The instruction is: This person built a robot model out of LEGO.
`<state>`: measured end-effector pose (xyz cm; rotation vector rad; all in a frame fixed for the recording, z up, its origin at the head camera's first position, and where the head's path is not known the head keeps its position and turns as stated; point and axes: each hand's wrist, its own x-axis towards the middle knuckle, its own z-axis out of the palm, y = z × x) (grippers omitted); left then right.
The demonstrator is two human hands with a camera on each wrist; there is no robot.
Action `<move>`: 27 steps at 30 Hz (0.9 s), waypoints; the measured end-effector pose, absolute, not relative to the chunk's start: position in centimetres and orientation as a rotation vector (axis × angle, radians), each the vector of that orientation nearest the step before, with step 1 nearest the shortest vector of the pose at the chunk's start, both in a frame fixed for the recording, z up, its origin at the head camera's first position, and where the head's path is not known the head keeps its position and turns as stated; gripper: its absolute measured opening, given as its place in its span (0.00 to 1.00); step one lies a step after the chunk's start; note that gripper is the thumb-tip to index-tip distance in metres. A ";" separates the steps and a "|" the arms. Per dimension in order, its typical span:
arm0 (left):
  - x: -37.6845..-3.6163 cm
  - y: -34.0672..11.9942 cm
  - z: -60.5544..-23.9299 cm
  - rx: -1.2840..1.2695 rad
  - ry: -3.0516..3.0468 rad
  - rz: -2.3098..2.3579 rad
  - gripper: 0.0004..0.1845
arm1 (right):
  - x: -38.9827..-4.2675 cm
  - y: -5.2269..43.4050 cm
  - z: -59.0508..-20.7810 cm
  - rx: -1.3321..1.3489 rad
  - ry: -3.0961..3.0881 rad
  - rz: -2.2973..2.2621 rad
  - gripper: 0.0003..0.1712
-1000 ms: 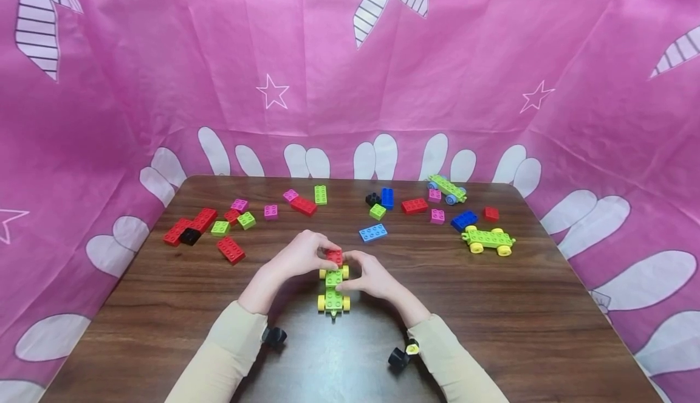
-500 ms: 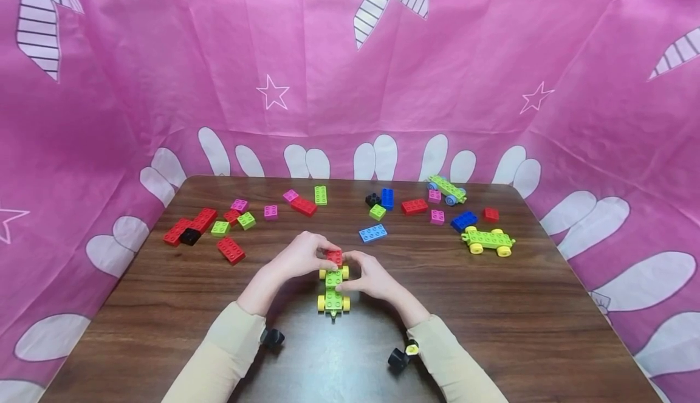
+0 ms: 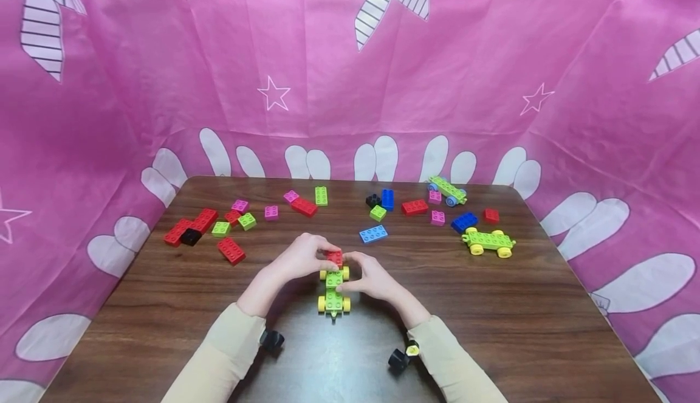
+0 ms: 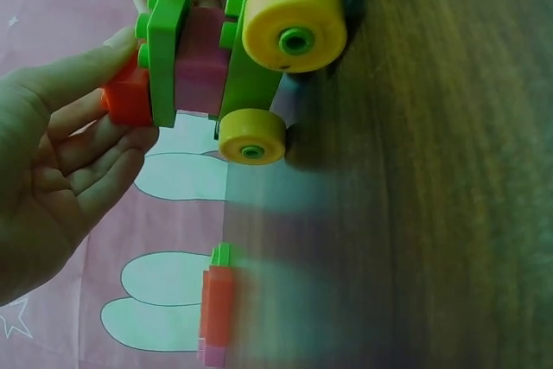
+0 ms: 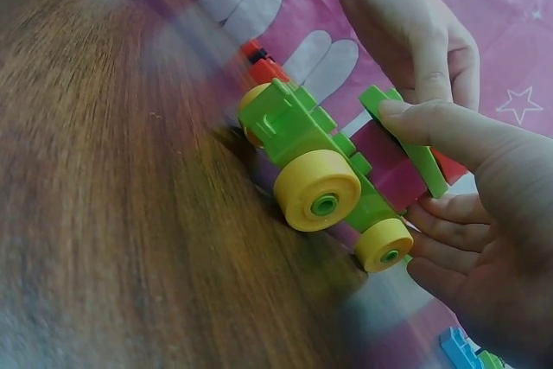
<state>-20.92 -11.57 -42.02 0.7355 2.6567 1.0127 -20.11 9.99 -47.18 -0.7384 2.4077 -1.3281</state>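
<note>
In the middle of the table stands a green toy car base (image 3: 333, 301) with yellow wheels (image 4: 294, 23). A pink brick (image 4: 203, 73) sits on its far part, under a flat green brick (image 5: 415, 146) with a red brick (image 4: 128, 95) on top. My left hand (image 3: 303, 257) pinches the red brick between thumb and fingers. From the other side my right hand (image 3: 374, 276) grips the flat green brick, thumb on its near edge and fingers at the far side. Part of the red brick is hidden by the left fingers.
Loose bricks lie at the back, among them a light blue brick (image 3: 373, 233) and a red brick (image 3: 231, 250) at left. Another green car base with yellow wheels (image 3: 489, 242) stands at right. A blue-wheeled base (image 3: 447, 190) is behind it. Pink cloth (image 3: 339, 87) hangs around the table (image 3: 536, 330).
</note>
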 end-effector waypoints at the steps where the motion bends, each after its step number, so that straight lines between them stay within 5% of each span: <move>1: -21.0 -11.6 -42.0 0.735 2.652 1.010 0.21 | -20.1 10.0 -47.2 -0.730 2.406 -1.326 0.38; 15: -21.0 -12.5 -42.0 0.840 2.626 1.060 0.24 | -20.0 10.0 -47.1 -0.687 2.405 -1.297 0.40; 27: -20.8 -12.4 -42.2 0.829 2.684 1.060 0.17 | -19.9 9.8 -46.9 -0.669 2.421 -1.264 0.43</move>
